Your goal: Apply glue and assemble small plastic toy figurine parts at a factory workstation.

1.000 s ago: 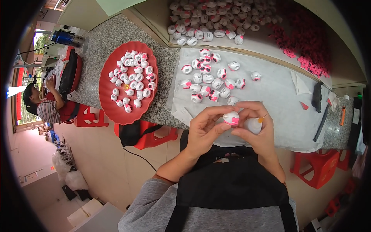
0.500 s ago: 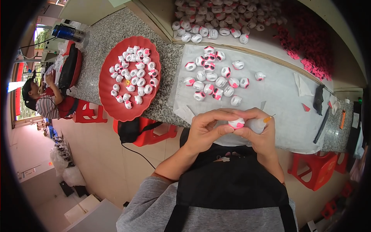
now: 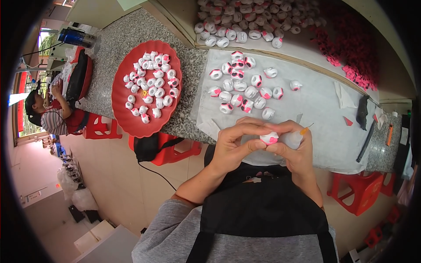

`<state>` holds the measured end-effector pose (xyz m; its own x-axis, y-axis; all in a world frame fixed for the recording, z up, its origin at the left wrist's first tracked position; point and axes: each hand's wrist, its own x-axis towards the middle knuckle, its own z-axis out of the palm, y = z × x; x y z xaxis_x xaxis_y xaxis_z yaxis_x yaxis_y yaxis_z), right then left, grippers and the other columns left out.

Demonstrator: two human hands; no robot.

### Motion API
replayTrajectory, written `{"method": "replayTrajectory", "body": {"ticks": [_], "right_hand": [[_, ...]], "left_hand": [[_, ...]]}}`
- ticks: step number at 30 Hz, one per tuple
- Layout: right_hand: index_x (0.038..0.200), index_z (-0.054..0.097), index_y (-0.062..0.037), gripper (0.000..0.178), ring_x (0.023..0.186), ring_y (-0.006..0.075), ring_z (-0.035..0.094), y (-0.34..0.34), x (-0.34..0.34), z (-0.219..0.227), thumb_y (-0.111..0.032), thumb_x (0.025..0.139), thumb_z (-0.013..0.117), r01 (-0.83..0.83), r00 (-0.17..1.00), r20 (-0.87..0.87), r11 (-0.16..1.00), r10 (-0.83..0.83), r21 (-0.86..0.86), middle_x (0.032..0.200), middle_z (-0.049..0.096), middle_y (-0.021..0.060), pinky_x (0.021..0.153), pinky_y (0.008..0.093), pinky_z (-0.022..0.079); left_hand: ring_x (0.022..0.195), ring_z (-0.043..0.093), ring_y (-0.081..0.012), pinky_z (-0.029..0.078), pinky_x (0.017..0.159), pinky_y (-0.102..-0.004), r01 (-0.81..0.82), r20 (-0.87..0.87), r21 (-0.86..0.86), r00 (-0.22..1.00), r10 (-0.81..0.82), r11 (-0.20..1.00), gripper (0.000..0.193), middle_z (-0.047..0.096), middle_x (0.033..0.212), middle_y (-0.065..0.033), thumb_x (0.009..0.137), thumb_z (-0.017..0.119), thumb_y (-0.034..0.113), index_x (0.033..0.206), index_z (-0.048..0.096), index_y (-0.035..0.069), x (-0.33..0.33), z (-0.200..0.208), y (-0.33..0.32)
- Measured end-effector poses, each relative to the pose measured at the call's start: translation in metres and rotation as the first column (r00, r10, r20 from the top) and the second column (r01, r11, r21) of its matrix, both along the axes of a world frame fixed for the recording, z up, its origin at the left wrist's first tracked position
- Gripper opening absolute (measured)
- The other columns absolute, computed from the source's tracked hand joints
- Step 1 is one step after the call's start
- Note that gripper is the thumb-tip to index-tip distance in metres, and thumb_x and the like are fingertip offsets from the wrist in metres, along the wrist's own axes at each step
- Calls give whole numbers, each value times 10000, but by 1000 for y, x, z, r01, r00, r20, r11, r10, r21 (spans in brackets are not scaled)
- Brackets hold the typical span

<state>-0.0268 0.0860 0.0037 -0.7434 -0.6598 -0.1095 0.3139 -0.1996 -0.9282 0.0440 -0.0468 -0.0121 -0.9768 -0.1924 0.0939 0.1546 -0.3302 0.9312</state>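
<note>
Between the fingertips of both hands is a small white and pink figurine head (image 3: 269, 138), held over the near edge of the table. My left hand (image 3: 237, 142) pinches it from the left, thumb below and fingers above. My right hand (image 3: 297, 147) grips its right side and also keeps a translucent squeeze bottle (image 3: 291, 140) with an orange needle tip (image 3: 304, 131) in the palm, the needle pointing up and right. Beyond my hands, several similar white and pink heads (image 3: 240, 86) lie on a white sheet (image 3: 307, 118).
A red scalloped tray (image 3: 123, 109) with more heads stands at left on the granite counter (image 3: 118, 33). A shelf behind holds piled heads (image 3: 258, 17) and pink pieces (image 3: 346, 57). A black strip (image 3: 365, 142) lies at right. Red stools (image 3: 357, 193) stand below. Another person (image 3: 48, 109) sits far left.
The head has tilted slightly between my fingers, and its pink patch has shifted a little. Both hands stay nearly in place and keep their holds.
</note>
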Motion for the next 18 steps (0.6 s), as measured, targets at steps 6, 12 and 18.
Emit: {"method": "replayTrajectory", "body": {"ticks": [6, 12, 18], "right_hand": [[930, 546, 4, 306, 585, 43, 451, -3, 0, 2, -16, 639, 635, -14, 997, 77, 1000, 12, 22, 655, 525, 11, 525, 167, 343], [940, 528, 21, 293, 569, 73, 482, -7, 1, 2, 15, 650, 564, -20, 997, 70, 1000, 20, -3, 698, 549, 57, 489, 177, 355], [911, 529, 30, 275, 526, 94, 478, -11, 2, -1, 17, 636, 541, 34, 996, 81, 999, -33, -19, 727, 550, 89, 450, 188, 355]], "left_hand": [[897, 476, -179, 360, 792, -294, -6, -3, -80, 1000, 6, 997, 246, 523, 967, -113, 713, 542, 17, 957, 530, -6, 1, 4, -4], [885, 467, -180, 358, 779, -276, -87, 52, 48, 995, 84, 995, 261, 494, 939, -114, 712, 538, 6, 971, 518, -15, 4, 3, 4], [882, 461, -175, 354, 773, -270, -122, 25, 4, 992, 122, 993, 265, 497, 919, -111, 704, 546, 0, 967, 521, -13, 2, -1, 5]]}}
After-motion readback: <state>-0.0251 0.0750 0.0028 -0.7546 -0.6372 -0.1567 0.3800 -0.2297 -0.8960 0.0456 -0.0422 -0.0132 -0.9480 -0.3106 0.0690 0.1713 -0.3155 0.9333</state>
